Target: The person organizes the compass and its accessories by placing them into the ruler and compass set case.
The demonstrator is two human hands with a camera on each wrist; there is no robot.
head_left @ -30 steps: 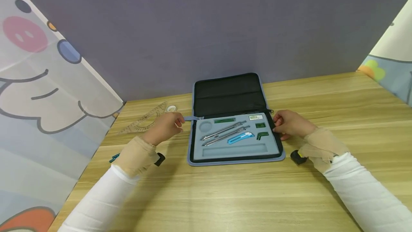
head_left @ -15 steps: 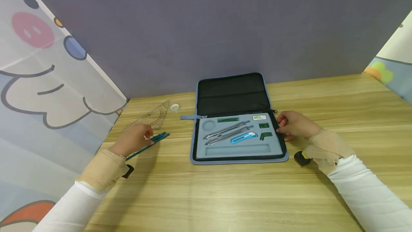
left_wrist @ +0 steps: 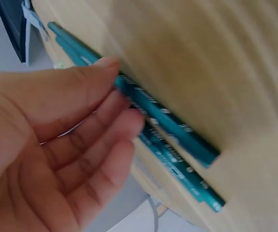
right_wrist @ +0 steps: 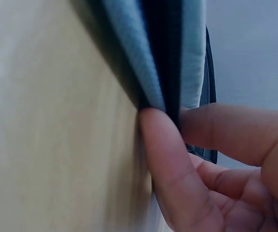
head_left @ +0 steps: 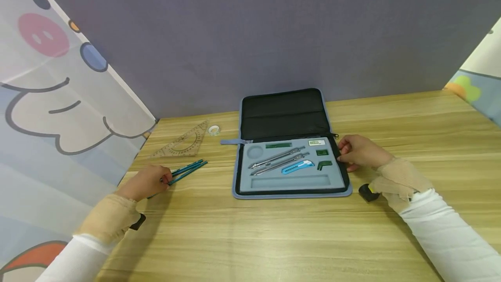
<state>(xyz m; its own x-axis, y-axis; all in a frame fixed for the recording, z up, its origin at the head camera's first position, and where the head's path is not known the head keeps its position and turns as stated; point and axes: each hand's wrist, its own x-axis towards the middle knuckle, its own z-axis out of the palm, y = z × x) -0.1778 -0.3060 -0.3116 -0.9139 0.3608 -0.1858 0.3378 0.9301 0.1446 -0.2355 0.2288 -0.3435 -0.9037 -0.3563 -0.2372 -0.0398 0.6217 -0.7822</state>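
Note:
Beside the left wall, my left hand (head_left: 142, 182) pinches a teal pencil (left_wrist: 170, 123) between thumb and fingertips. More teal pencils (head_left: 192, 169) lie alongside it on the table. The zip case (head_left: 293, 196) lies unfolded at the middle, its black lid (head_left: 282, 119) laid back. My right hand (head_left: 362, 152) grips the case's right edge (right_wrist: 134, 53), with the thumb on the inner side and a finger underneath. Set in the grey tray are two silver compasses (head_left: 275, 159), a blue utility knife (head_left: 298, 167) and small green pieces (head_left: 324, 165). A long slot and a round recess hold nothing.
A clear set square (head_left: 184, 145) lies at the back left, with a small white ring-shaped roll (head_left: 214, 130) next to it. A blue strap (head_left: 231, 141) sticks out from the case's left side. A grey partition (head_left: 250, 38) stands behind the table.
My left hand has moved from the strap at the case's left side down and left to the pencils, and now pinches one. The right hand has stayed at the case's edge.

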